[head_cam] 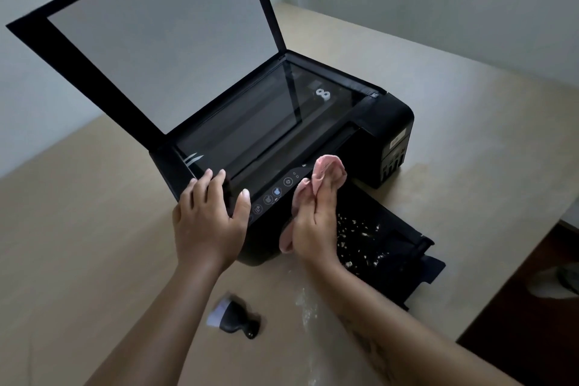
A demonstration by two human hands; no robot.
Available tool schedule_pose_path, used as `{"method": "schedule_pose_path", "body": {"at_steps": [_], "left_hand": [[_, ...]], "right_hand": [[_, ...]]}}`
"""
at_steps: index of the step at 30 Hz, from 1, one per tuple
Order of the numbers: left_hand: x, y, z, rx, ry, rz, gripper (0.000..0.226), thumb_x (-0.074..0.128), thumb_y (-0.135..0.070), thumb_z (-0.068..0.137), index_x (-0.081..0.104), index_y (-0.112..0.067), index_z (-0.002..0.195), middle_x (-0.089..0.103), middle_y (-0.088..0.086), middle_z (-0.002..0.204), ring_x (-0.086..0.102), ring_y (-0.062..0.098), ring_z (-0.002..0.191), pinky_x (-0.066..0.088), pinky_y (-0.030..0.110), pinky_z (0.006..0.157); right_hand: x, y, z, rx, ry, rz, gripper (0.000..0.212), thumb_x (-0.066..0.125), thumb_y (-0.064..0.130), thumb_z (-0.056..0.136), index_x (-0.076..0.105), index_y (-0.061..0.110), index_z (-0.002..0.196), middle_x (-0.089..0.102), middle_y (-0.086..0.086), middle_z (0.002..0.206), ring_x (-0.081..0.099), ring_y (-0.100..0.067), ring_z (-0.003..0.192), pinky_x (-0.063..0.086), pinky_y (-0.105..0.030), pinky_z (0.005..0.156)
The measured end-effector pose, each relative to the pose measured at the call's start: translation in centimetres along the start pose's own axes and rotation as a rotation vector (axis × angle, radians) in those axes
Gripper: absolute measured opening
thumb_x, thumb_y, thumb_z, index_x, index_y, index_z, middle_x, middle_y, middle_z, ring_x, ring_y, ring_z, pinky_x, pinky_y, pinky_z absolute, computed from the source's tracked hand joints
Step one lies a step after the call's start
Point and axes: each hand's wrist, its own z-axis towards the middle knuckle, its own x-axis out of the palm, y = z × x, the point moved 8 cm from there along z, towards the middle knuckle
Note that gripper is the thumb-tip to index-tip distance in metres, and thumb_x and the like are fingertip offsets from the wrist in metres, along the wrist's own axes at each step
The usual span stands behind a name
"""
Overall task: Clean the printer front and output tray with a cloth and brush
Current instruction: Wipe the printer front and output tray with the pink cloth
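Note:
A black printer (388, 122) stands on the table with its scanner lid (163, 41) raised. My left hand (208, 216) rests on the printer's front left corner, fingers spread over the edge beside the control panel (275, 194). My right hand (316, 226) holds a pink cloth (329, 172) pressed against the front of the printer, just right of the panel. The output tray (391, 247) sticks out towards the right and carries several white crumbs (357, 235). A small black brush with pale bristles (235, 318) lies on the table between my forearms.
White dust (305, 307) is smeared on the beige table (94, 244) in front of the tray. The table edge (513, 273) runs close to the tray on the right, with dark floor beyond. A pale wall stands behind the table.

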Motion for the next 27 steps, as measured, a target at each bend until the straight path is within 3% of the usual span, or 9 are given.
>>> {"method": "schedule_pose_path", "body": {"at_steps": [3, 7, 10, 13, 16, 19, 23, 25, 27], "left_hand": [[0.1, -0.1, 0.2, 0.005, 0.001, 0.003, 0.07, 0.025, -0.063, 0.089, 0.036, -0.026, 0.147, 0.029, -0.001, 0.158, 0.017, 0.021, 0.146, 0.019, 0.045, 0.115], [0.1, -0.2, -0.1, -0.007, 0.008, 0.0, 0.07, 0.026, -0.062, 0.089, 0.036, -0.025, 0.148, 0.028, -0.001, 0.158, 0.017, 0.022, 0.146, 0.018, 0.045, 0.115], [0.1, -0.2, 0.1, -0.018, 0.012, -0.001, 0.065, 0.03, -0.059, 0.093, 0.036, -0.024, 0.148, 0.028, -0.001, 0.159, 0.016, 0.023, 0.146, 0.016, 0.044, 0.115], [0.1, -0.1, 0.1, -0.019, 0.003, -0.006, 0.06, 0.037, -0.054, 0.096, 0.036, -0.024, 0.148, 0.028, -0.002, 0.159, 0.016, 0.022, 0.146, 0.016, 0.043, 0.115], [0.1, 0.1, 0.1, -0.024, 0.001, -0.008, 0.061, 0.036, -0.055, 0.096, 0.036, -0.025, 0.149, 0.027, -0.002, 0.159, 0.015, 0.021, 0.146, 0.015, 0.043, 0.115], [0.1, 0.0, 0.1, -0.02, 0.004, 0.0, 0.061, 0.035, -0.055, 0.095, 0.035, -0.024, 0.149, 0.027, -0.001, 0.159, 0.016, 0.022, 0.146, 0.016, 0.043, 0.115], [0.1, 0.0, 0.1, -0.024, 0.001, 0.005, 0.061, 0.036, -0.055, 0.096, 0.036, -0.024, 0.148, 0.028, -0.001, 0.159, 0.016, 0.023, 0.146, 0.016, 0.043, 0.115], [0.1, 0.0, 0.1, -0.023, 0.002, 0.012, 0.061, 0.036, -0.054, 0.096, 0.036, -0.024, 0.148, 0.028, -0.001, 0.159, 0.016, 0.023, 0.146, 0.016, 0.044, 0.115], [0.1, -0.2, 0.2, -0.02, 0.007, 0.012, 0.061, 0.036, -0.054, 0.096, 0.035, -0.024, 0.149, 0.028, 0.0, 0.159, 0.016, 0.024, 0.146, 0.016, 0.044, 0.115]], "right_hand": [[-1.5, 0.2, 3.5, 0.117, -0.111, 0.054, 0.054, 0.033, 0.029, 0.106, 0.011, 0.03, 0.155, 0.005, -0.001, 0.165, 0.006, -0.018, 0.152, 0.013, -0.042, 0.124], [-0.3, -0.4, 1.4, 0.204, -0.14, 0.102, 0.053, 0.028, 0.03, 0.106, 0.006, 0.035, 0.154, -0.003, 0.012, 0.164, -0.003, -0.011, 0.152, 0.007, -0.042, 0.125], [3.4, -1.3, -5.2, 0.222, 0.003, 0.157, 0.057, 0.031, 0.033, 0.105, 0.001, 0.036, 0.154, -0.009, 0.022, 0.161, -0.007, 0.004, 0.148, 0.006, -0.03, 0.124], [4.2, -1.2, -5.4, 0.155, 0.011, 0.143, 0.061, 0.033, 0.027, 0.105, 0.0, 0.033, 0.155, -0.007, 0.03, 0.156, -0.004, 0.024, 0.137, 0.008, 0.001, 0.107], [2.3, -1.4, -1.9, 0.194, -0.11, 0.107, 0.058, 0.031, 0.028, 0.106, 0.001, 0.031, 0.156, -0.011, 0.019, 0.162, -0.015, 0.012, 0.143, -0.005, -0.005, 0.11], [2.1, -1.9, -1.8, 0.237, -0.113, 0.085, 0.057, 0.03, 0.034, 0.106, 0.002, 0.032, 0.156, -0.007, 0.015, 0.164, -0.011, 0.005, 0.146, 0.0, -0.023, 0.121], [3.6, -1.9, -7.0, 0.155, 0.051, 0.101, 0.054, 0.038, 0.019, 0.104, 0.018, 0.039, 0.151, 0.025, 0.003, 0.156, 0.019, 0.009, 0.141, 0.022, -0.002, 0.108], [3.2, -2.2, -6.2, 0.22, 0.044, 0.124, 0.054, 0.039, 0.019, 0.103, 0.023, 0.042, 0.15, 0.03, 0.016, 0.155, 0.034, 0.005, 0.138, 0.032, -0.021, 0.114], [2.1, -1.6, -3.6, 0.232, -0.074, 0.116, 0.051, 0.038, 0.024, 0.104, 0.025, 0.039, 0.15, 0.02, 0.043, 0.145, 0.027, 0.015, 0.135, 0.024, -0.023, 0.117]]}}
